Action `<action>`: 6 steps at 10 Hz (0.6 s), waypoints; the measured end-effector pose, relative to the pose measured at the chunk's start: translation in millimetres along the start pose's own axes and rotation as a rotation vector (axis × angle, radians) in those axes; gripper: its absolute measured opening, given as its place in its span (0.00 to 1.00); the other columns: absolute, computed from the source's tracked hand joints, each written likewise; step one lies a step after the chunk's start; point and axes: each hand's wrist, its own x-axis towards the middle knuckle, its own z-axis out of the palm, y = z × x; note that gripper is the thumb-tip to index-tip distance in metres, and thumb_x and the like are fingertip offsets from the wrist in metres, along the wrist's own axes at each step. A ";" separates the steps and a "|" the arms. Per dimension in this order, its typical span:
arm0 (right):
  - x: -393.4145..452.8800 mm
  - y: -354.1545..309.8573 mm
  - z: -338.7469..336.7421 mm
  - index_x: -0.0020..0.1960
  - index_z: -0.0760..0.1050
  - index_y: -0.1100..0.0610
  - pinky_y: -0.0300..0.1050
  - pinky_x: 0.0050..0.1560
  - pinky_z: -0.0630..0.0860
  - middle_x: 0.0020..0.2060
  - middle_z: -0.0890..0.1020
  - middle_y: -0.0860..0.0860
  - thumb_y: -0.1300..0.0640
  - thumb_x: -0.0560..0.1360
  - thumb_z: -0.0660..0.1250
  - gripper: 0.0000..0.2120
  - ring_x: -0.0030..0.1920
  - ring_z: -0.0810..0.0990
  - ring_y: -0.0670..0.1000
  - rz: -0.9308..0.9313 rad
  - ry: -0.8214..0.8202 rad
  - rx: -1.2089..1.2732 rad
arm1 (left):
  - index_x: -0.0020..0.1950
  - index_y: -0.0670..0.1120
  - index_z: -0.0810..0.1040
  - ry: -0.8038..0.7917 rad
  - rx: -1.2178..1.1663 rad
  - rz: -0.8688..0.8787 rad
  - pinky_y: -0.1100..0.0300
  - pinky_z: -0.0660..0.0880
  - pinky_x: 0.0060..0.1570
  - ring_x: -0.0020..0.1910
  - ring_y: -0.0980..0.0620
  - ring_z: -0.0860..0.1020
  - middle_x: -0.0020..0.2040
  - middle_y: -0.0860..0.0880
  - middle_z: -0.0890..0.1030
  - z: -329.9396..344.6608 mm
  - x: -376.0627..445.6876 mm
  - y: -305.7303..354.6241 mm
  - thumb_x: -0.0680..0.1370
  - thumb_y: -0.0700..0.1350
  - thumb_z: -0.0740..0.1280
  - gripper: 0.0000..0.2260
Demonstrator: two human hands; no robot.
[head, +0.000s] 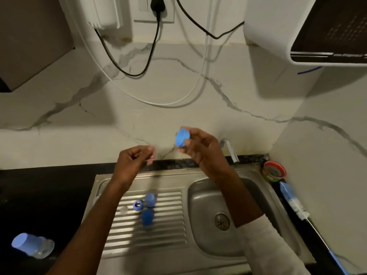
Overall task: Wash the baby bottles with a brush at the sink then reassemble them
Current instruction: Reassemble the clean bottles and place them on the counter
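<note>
My right hand (pixel 200 149) is raised above the sink and pinches a blue bottle ring (pixel 181 138). To its left, my left hand (pixel 134 161) pinches a clear, blurred nipple (pixel 152 155). On the ribbed draining board (pixel 170 225) stand two blue-capped bottle parts (pixel 150 199) (pixel 147 217), a blue ring (pixel 137 205) and a small clear piece (pixel 124 210). A bottle with a blue cap (pixel 32 246) lies on the dark counter at lower left. The bottle brush (pixel 294 203) lies along the sink's right rim.
The steel sink basin (pixel 204 219) with its drain (pixel 222 221) is under my right forearm. A tap (pixel 230 149) stands behind it. A red-rimmed round container (pixel 274 171) sits at the back right corner. Cables hang on the marble wall; an appliance is mounted at upper right.
</note>
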 end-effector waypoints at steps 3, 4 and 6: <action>-65.7 134.8 -53.9 0.50 0.85 0.60 0.52 0.58 0.81 0.46 0.85 0.57 0.56 0.71 0.78 0.10 0.47 0.84 0.53 0.534 -0.127 -1.032 | 0.37 0.51 0.79 -0.238 1.039 -0.325 0.72 0.70 0.39 0.35 0.60 0.77 0.40 0.52 0.83 -25.3 -23.4 -94.5 0.76 0.49 0.75 0.10; -62.5 132.2 -51.2 0.48 0.85 0.57 0.45 0.52 0.80 0.44 0.86 0.53 0.54 0.70 0.79 0.10 0.44 0.83 0.47 0.472 -0.072 -1.200 | 0.43 0.46 0.85 -0.176 0.994 -0.205 0.73 0.70 0.39 0.38 0.57 0.79 0.40 0.51 0.84 -27.5 -24.0 -91.8 0.75 0.50 0.75 0.08; 3.3 42.5 -9.2 0.56 0.84 0.56 0.46 0.48 0.82 0.56 0.83 0.61 0.54 0.65 0.82 0.21 0.48 0.85 0.57 0.101 0.038 0.302 | 0.48 0.46 0.87 0.104 0.203 0.047 0.62 0.80 0.47 0.43 0.53 0.84 0.43 0.44 0.86 -7.9 -13.2 -21.2 0.75 0.51 0.76 0.09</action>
